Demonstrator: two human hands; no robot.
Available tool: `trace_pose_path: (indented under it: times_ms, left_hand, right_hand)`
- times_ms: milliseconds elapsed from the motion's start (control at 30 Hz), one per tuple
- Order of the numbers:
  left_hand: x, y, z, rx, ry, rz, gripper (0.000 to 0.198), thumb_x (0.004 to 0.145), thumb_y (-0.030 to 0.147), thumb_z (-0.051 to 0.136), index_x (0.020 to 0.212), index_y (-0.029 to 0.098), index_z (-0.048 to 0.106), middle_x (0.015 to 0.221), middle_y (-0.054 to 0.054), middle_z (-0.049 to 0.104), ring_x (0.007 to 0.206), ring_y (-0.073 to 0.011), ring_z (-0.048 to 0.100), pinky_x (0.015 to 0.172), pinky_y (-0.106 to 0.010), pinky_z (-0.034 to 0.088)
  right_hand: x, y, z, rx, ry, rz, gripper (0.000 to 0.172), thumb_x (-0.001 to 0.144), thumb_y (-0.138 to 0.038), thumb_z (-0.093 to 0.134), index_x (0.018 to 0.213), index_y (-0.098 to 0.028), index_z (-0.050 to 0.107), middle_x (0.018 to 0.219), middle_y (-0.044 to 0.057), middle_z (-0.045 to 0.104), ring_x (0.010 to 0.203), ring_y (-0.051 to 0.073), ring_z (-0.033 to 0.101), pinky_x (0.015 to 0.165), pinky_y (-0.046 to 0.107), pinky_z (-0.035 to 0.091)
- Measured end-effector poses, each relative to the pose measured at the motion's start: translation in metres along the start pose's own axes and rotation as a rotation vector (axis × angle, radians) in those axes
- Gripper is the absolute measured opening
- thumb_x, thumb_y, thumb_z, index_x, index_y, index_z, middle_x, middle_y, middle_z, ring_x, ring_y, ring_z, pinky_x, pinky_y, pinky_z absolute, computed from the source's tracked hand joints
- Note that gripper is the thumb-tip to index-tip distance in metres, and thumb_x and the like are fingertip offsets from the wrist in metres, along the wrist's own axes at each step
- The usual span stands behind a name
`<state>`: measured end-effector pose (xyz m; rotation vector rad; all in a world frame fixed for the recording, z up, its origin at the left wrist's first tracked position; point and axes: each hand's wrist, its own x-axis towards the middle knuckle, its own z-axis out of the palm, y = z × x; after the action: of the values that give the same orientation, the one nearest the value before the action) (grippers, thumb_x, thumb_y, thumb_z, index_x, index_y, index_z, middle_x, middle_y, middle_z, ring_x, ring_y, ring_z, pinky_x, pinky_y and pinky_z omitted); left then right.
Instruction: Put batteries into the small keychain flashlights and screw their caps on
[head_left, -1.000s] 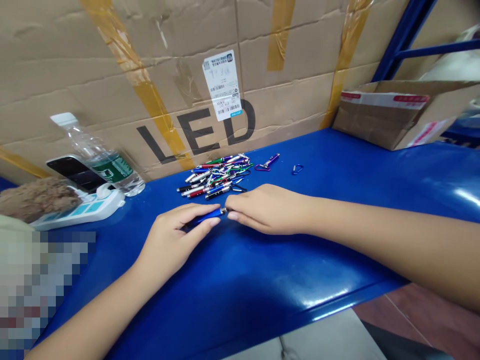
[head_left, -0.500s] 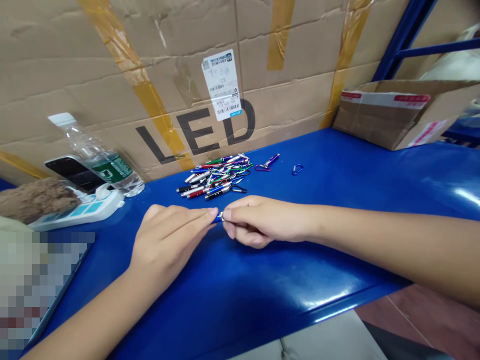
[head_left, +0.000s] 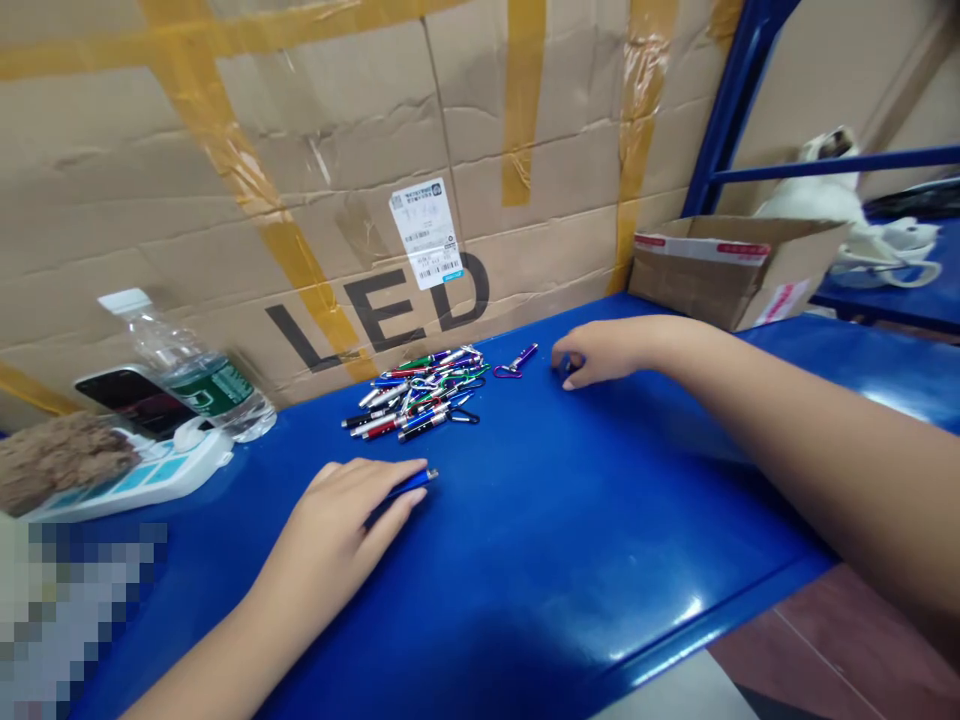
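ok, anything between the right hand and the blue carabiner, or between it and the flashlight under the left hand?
No. The right hand has its fingertips on the blue carabiner. From there to the blue flashlight under the left hand the blue table is bare; the flashlight pile lies just beside that line.

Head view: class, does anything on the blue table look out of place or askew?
The water bottle lies tipped over, not upright, beside the phone; one purple light lies apart from the pile.

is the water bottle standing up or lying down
Lying down: the water bottle rests on its side on the blue table.
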<state>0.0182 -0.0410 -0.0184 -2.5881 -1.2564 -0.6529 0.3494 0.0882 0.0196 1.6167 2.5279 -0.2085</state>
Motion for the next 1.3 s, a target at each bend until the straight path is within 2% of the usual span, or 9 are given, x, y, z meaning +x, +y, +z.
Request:
trace_pose_path:
  times_ms: [100, 200, 333, 567, 733, 833, 967, 1100, 1300]
  left_hand:
    - [0.000, 0.000, 0.002, -0.016, -0.046, 0.031, 0.028, 0.093, 0.040, 0.050, 0.110, 0.025, 0.068, 0.101, -0.005, 0.074, 0.089, -0.0204, 0.069, 0.077, -0.032, 0.050]
    - [0.000, 0.000, 0.002, -0.020, -0.050, 0.033, 0.029, 0.093, 0.041, 0.051, 0.111, 0.025, 0.068, 0.102, -0.005, 0.074, 0.090, -0.0204, 0.069, 0.078, -0.033, 0.050]
    - [0.001, 0.001, 0.001, -0.033, -0.052, 0.036, 0.027, 0.093, 0.039, 0.051, 0.109, 0.025, 0.068, 0.101, -0.004, 0.075, 0.088, -0.0195, 0.070, 0.077, -0.032, 0.050]
    - [0.001, 0.003, 0.002, -0.076, -0.096, 0.043, 0.027, 0.094, 0.037, 0.051, 0.111, 0.025, 0.068, 0.099, -0.004, 0.075, 0.086, -0.0190, 0.069, 0.077, -0.032, 0.051]
    - [0.003, 0.007, 0.001, -0.207, -0.126, -0.124, 0.030, 0.093, 0.042, 0.048, 0.109, 0.026, 0.067, 0.104, -0.004, 0.073, 0.093, -0.0206, 0.067, 0.083, -0.033, 0.051]
    - [0.005, 0.012, 0.001, -0.328, -0.113, -0.319, 0.035, 0.094, 0.046, 0.042, 0.109, 0.023, 0.063, 0.104, -0.005, 0.070, 0.092, -0.0208, 0.065, 0.081, -0.032, 0.051]
    - [0.005, 0.014, 0.004, -0.478, -0.118, -0.468, 0.036, 0.092, 0.051, 0.042, 0.101, 0.020, 0.059, 0.092, -0.003, 0.066, 0.083, -0.0187, 0.060, 0.073, -0.028, 0.048]
    - [0.006, 0.012, 0.008, -0.506, -0.145, -0.498, 0.036, 0.091, 0.052, 0.043, 0.085, 0.019, 0.056, 0.073, 0.001, 0.054, 0.068, -0.0144, 0.050, 0.063, -0.025, 0.041]
    - [0.008, 0.016, 0.009, -0.520, -0.183, -0.490, 0.035, 0.091, 0.048, 0.042, 0.072, 0.019, 0.045, 0.067, 0.004, 0.042, 0.064, -0.0125, 0.041, 0.061, -0.024, 0.037]
  right_hand:
    - [0.005, 0.003, 0.005, 0.067, -0.109, 0.030, 0.027, 0.082, -0.025, 0.058, 0.104, -0.014, 0.069, 0.095, 0.010, 0.069, 0.073, 0.019, 0.062, 0.061, 0.028, 0.040]
    - [0.008, -0.001, 0.008, 0.101, -0.118, 0.018, 0.021, 0.083, -0.024, 0.056, 0.093, -0.013, 0.071, 0.081, 0.008, 0.068, 0.064, 0.017, 0.059, 0.059, 0.028, 0.039]
    - [0.008, -0.009, 0.009, 0.077, -0.033, -0.110, 0.018, 0.080, -0.024, 0.058, 0.087, -0.014, 0.071, 0.081, 0.007, 0.068, 0.068, 0.017, 0.058, 0.060, 0.028, 0.037]
    - [0.003, -0.041, 0.015, 0.271, -0.044, -0.342, 0.018, 0.083, -0.032, 0.061, 0.083, -0.015, 0.066, 0.079, 0.004, 0.066, 0.066, 0.014, 0.055, 0.058, 0.025, 0.036]
    - [-0.005, -0.079, 0.021, 0.749, -0.031, -0.448, 0.023, 0.094, -0.036, 0.047, 0.082, -0.017, 0.049, 0.070, 0.000, 0.061, 0.056, 0.008, 0.052, 0.053, 0.022, 0.040]
    - [-0.010, -0.101, 0.028, 1.119, -0.079, -0.489, 0.016, 0.097, -0.033, 0.042, 0.087, -0.020, 0.039, 0.084, 0.002, 0.067, 0.058, 0.008, 0.059, 0.047, 0.020, 0.041]
    - [-0.015, -0.120, 0.037, 1.290, -0.190, -0.563, 0.014, 0.096, -0.028, 0.045, 0.089, -0.021, 0.035, 0.098, 0.006, 0.069, 0.064, 0.009, 0.066, 0.047, 0.019, 0.042]
    - [-0.021, -0.123, 0.038, 1.084, -0.172, -0.569, 0.009, 0.097, -0.026, 0.038, 0.092, -0.020, 0.035, 0.093, 0.005, 0.069, 0.061, 0.010, 0.065, 0.049, 0.020, 0.041]
    - [-0.029, -0.125, 0.040, 0.103, 0.307, -0.610, 0.019, 0.094, -0.033, 0.045, 0.098, -0.015, 0.052, 0.081, 0.009, 0.068, 0.066, 0.018, 0.062, 0.054, 0.026, 0.033]
